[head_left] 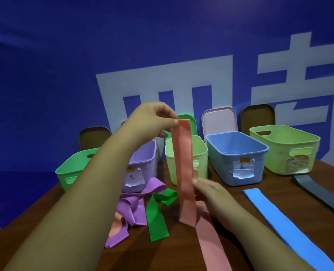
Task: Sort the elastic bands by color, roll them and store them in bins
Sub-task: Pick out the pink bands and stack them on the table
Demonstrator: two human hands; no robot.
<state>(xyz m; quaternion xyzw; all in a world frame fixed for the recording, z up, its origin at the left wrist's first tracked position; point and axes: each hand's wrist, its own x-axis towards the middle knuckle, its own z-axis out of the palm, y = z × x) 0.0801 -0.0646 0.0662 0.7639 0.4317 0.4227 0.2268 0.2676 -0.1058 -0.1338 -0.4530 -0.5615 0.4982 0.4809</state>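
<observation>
Our left hand [152,118] pinches the pink band [183,163] at its folded top; our right hand [211,192] grips it lower down, tail trailing on the bench [230,204]. We should align the edges, then roll tightly.

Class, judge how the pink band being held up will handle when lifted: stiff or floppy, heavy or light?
Probably floppy: the pink band hangs limp from the left hand and folds onto the table. Likely light: a fingertip pinch holds it up.
</observation>
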